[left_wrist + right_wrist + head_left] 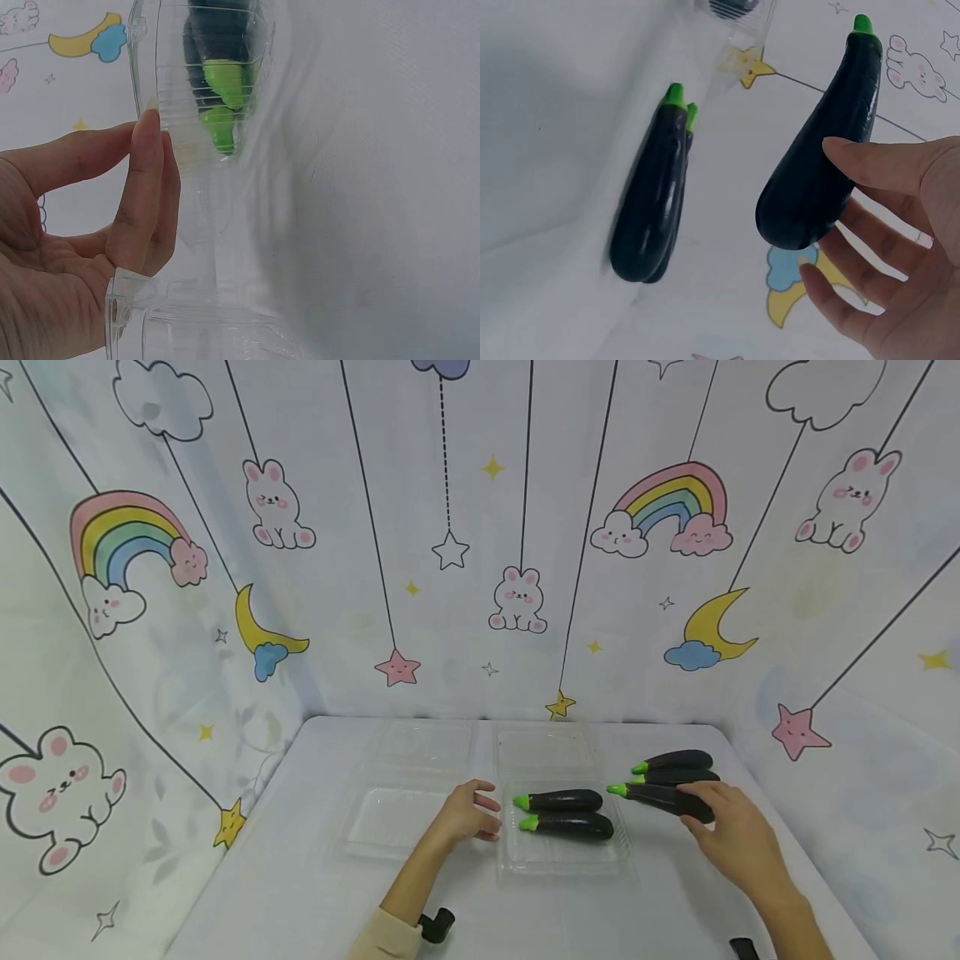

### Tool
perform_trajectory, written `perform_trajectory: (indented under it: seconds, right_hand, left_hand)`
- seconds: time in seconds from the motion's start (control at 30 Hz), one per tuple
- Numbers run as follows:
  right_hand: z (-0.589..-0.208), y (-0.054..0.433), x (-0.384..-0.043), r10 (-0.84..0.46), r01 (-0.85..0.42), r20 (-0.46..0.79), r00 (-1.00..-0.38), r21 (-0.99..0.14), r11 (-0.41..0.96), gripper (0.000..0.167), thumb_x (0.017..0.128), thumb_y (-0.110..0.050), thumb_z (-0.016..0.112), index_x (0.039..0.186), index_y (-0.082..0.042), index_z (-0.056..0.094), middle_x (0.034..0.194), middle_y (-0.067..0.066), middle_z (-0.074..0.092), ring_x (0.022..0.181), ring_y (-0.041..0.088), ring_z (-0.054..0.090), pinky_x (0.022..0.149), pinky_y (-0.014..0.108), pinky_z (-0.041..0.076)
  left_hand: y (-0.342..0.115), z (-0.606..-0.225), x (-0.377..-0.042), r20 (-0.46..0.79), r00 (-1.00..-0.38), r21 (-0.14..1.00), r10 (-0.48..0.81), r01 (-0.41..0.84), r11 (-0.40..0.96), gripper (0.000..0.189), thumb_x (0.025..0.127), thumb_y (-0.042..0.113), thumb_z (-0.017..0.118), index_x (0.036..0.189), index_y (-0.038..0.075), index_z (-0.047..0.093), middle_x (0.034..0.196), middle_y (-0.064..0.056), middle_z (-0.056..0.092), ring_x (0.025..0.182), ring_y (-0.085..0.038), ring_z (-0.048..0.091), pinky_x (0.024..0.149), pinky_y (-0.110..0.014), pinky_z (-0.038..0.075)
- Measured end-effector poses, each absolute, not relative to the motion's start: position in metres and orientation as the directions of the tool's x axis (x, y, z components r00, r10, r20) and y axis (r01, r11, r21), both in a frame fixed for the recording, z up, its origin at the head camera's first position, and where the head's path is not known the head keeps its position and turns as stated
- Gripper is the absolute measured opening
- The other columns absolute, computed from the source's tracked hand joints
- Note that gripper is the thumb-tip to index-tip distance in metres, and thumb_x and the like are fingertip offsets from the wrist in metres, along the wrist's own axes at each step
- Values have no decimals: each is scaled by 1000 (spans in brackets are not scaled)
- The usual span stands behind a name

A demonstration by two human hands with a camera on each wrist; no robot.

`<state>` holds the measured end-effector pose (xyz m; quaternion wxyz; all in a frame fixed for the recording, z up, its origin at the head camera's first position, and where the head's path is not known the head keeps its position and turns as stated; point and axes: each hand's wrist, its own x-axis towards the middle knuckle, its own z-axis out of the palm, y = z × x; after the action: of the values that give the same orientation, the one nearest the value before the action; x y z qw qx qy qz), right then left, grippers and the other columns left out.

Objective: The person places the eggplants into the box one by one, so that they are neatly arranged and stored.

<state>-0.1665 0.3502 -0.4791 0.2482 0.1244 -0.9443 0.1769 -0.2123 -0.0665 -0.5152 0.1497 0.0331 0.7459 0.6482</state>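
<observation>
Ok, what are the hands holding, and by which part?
The right hand holds an eggplant by its thicker, stemless half. The left hand is beside the loaded clear container; whether it grips that can't be told.

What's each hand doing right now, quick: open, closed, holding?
Left hand: at the edge of the clear container; can't tell if it's pinching it.
Right hand: holding one eggplant.

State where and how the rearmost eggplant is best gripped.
Probably grip the rearmost eggplant around its thick right-hand end, coming from above and the right. It lies on its side, its narrow green stem pointing left, so the broad body offers more surface. The next eggplant lies close along its front, leaving little finger room there.
</observation>
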Motion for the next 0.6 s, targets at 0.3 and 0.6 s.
perform_trajectory:
  seconds: [0.3,0.6]
  right_hand:
    - [-484,333,-167,-197,-369,529,-825,-241,898,52,72,-5,93,120,-10,74,118,14,69,109,43,64,85,63,54]
    - [-482,314,-164,-210,-391,535,-819,-251,886,53,69,-3,95,118,-13,75,116,10,70,109,38,64,84,60,56]
  left_hand:
    - [-66,-514,-212,-176,-954,977,241,-141,158,74,80,-19,74,147,-9,46,120,-30,64,76,-29,74,66,-39,66]
    - [-66,-514,-212,-170,-955,978,242,-133,164,73,81,-20,74,147,-9,45,118,-29,64,78,-32,74,66,-39,66]
